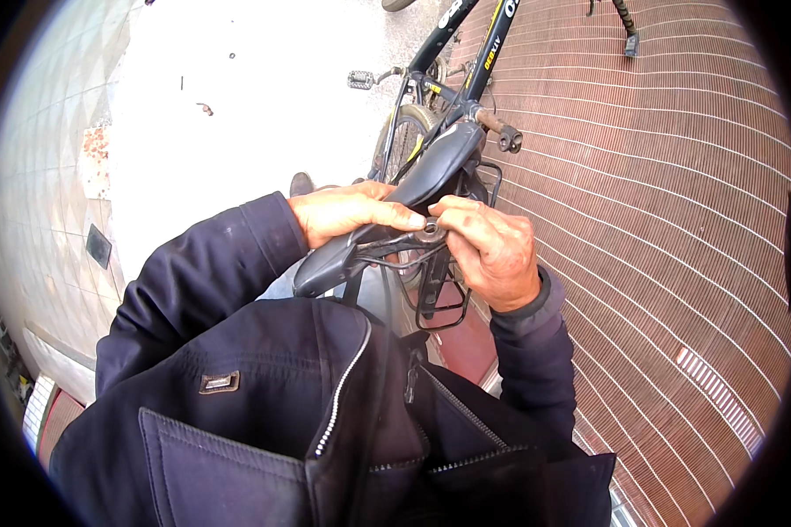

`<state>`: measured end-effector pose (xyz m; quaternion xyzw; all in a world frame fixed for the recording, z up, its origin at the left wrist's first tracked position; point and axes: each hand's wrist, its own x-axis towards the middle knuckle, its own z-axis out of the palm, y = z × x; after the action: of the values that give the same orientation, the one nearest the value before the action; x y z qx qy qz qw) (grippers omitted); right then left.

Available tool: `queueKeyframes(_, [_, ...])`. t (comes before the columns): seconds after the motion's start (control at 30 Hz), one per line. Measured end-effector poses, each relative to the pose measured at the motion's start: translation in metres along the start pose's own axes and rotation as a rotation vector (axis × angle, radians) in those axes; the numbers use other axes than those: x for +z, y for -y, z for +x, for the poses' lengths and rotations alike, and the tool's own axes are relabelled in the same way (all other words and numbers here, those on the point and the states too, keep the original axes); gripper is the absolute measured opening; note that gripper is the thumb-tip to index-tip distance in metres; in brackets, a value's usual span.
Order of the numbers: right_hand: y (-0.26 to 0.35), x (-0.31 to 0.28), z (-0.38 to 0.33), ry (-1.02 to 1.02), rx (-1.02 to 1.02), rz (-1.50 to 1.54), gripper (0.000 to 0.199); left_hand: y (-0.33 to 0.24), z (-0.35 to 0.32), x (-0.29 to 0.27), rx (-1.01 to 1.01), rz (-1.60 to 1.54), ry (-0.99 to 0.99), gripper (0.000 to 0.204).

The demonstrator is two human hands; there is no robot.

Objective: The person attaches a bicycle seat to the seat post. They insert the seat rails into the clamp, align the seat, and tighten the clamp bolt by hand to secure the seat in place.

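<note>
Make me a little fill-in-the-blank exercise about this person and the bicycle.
1. Of the left hand and the right hand, the one lying across the black saddle is the ____ one.
2. Besides white, the markings on the dark bicycle frame are ____.
3. The thin lines crossing the reddish-brown ribbed surface are ____.

Missing words: left; yellow; white.
</note>
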<state>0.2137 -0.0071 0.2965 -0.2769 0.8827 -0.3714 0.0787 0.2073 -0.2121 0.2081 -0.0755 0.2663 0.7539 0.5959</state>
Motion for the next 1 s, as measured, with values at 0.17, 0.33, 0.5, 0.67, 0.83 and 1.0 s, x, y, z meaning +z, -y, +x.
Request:
queueKeyframes(0.17, [0.019, 0.004, 0.015, -0.025, -0.043, -0.047, 0.023, -0.013, -0.030, 0.009, 0.074, 0.078, -0.058, 0.049])
queueKeyframes(0.33, [0.042, 0.008, 0.023, -0.192, 0.095, -0.082, 0.026, -0.024, -0.048, 0.008, 0.154, 0.093, -0.128, 0.048])
queueKeyframes(0.5, [0.050, 0.026, 0.014, -0.531, 0.730, 0.559, 0.022, -0.036, -0.053, 0.011, 0.280, 0.136, -0.229, 0.053])
queueKeyframes(0.67, [0.057, 0.038, 0.023, -0.431, 0.777, 0.830, 0.034, -0.037, -0.050, 0.011, 0.477, 0.299, -0.331, 0.068])
queueKeyframes(0.83, [0.065, 0.053, 0.038, -0.338, 0.790, 0.805, 0.032, -0.029, -0.054, 0.003, 0.558, 0.590, -0.581, 0.078])
queueKeyframes(1.0, [0.065, 0.063, 0.039, -0.400, 0.834, 0.848, 0.027, -0.024, -0.058, 0.006, 0.544, 0.810, -0.696, 0.084])
